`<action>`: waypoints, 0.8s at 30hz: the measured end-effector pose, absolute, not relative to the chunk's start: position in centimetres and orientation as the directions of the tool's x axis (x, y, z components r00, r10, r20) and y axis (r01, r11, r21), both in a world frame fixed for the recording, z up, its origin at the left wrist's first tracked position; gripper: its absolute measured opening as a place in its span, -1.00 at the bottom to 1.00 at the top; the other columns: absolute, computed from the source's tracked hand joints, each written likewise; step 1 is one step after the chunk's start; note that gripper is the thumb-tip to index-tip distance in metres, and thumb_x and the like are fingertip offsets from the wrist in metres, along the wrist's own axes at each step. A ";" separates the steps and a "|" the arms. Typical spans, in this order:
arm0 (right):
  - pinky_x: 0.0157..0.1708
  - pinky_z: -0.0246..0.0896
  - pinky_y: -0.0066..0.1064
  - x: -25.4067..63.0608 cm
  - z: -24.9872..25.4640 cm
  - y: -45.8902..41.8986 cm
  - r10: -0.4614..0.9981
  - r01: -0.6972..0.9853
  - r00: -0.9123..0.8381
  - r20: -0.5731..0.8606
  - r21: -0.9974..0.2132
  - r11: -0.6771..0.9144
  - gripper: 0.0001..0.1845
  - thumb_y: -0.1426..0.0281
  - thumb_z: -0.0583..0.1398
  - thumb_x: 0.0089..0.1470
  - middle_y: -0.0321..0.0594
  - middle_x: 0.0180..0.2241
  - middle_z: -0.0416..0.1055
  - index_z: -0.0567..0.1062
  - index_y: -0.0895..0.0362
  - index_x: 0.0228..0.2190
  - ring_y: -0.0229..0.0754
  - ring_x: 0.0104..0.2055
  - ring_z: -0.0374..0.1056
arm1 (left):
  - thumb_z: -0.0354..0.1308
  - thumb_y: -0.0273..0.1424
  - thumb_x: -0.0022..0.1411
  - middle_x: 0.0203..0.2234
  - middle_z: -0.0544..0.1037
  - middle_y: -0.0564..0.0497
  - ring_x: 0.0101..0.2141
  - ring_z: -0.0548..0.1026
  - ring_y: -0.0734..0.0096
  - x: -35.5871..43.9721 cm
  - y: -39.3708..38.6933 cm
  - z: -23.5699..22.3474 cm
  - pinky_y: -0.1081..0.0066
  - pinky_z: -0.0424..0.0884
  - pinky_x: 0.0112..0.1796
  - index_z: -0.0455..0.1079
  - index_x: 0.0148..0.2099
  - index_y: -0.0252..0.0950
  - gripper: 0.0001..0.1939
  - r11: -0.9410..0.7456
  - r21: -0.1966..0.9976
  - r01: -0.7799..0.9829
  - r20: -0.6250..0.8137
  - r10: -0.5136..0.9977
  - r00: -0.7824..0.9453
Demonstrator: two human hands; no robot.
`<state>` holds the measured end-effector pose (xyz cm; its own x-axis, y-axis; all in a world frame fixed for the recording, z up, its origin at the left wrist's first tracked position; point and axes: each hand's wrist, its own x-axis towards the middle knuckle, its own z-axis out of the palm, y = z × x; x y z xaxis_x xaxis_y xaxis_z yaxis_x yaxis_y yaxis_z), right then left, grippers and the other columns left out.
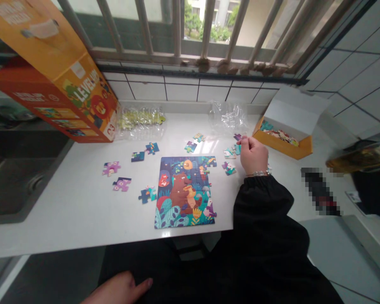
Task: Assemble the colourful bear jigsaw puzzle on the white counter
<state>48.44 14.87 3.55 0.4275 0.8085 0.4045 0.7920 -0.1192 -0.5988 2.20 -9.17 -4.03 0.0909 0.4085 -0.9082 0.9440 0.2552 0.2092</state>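
the right hand (pixel 252 155) is hanging over the table with its fingers drawn together, and the fingertips (pixel 241 140) are closing at a small purple jigsaw piece (pixel 237 137), though i cannot tell whether the piece is actually gripped. a thin metal bracelet (pixel 258 173) is circling the wrist, and a gathered black sleeve (pixel 262 207) is ballooning softly below it. a few loose cardboard pieces (pixel 229 153) are lying just beside the hand, and the part-built jigsaw puzzle (pixel 185 192), a glossy printed square showing a brown bear, is sitting just to its left with an uneven right edge. more loose pieces (pixel 111 168) are scattered further left, where the smooth white countertop (pixel 66 219) is offering open room before the metal sink (pixel 18 185). to the right, an open orange box (pixel 283 143) is holding a jumble of pieces, near the crinkled clear plastic bags (pixel 228 118) lying against the tiled wall. a large orange puzzle carton (pixel 82 97) is leaning at the far left end. the left hand (pixel 116 289) is resting low, below the counter edge, loosely open and holding nothing that shows.
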 end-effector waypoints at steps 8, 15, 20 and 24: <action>-0.20 0.26 -0.27 49.5 1.9 14.0 0.749 0.753 0.521 0.408 -0.634 -0.178 -0.42 0.03 0.03 0.41 -0.07 -0.35 0.64 0.70 0.10 -0.28 0.01 -0.26 0.50 | -0.01 0.00 0.43 -0.36 0.71 -0.15 -0.36 0.58 0.16 4.8 -4.4 1.7 0.27 0.20 -0.35 0.62 -0.29 -0.20 -0.49 -0.308 0.411 0.858 -0.744 0.430 0.511; -0.34 0.28 -0.28 51.0 0.9 13.3 0.571 0.540 0.739 0.358 -0.822 -0.183 -0.36 -0.08 0.00 0.43 -0.21 -0.54 0.45 0.58 0.10 -0.39 -0.10 -0.47 0.41 | -0.21 0.08 0.61 -0.40 0.61 -0.05 -0.40 0.41 0.33 6.0 -1.0 8.3 0.27 0.22 -0.31 0.49 -0.31 -0.16 -0.35 -0.292 0.697 0.655 -0.509 0.443 0.738; -0.44 0.21 -0.28 51.4 1.5 13.4 0.470 0.455 0.811 0.350 -0.881 -0.130 -0.28 -0.22 -0.05 0.42 -0.29 -0.60 0.31 0.47 0.05 -0.47 -0.15 -0.54 0.29 | -0.18 0.11 0.59 -0.37 0.65 -0.06 -0.35 0.49 0.27 5.7 -1.5 7.9 0.25 0.24 -0.26 0.50 -0.30 -0.14 -0.36 -0.289 0.679 0.675 -0.555 0.399 0.730; -0.51 0.15 -0.30 51.9 1.8 13.5 0.451 0.414 0.824 0.343 -0.908 -0.067 -0.26 -0.25 -0.07 0.42 -0.32 -0.60 0.25 0.43 0.02 -0.48 -0.18 -0.58 0.23 | 0.04 0.12 0.50 -0.25 0.69 -0.01 -0.21 0.58 0.20 3.4 -4.1 3.2 0.31 0.29 -0.20 0.58 -0.23 -0.11 -0.49 -0.180 0.598 0.781 -0.714 0.323 0.621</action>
<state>51.87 13.48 1.77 0.8241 0.4509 0.3429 0.4143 -0.0670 -0.9077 3.36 -4.12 3.19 0.6212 0.3233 -0.7139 0.7810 -0.1804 0.5979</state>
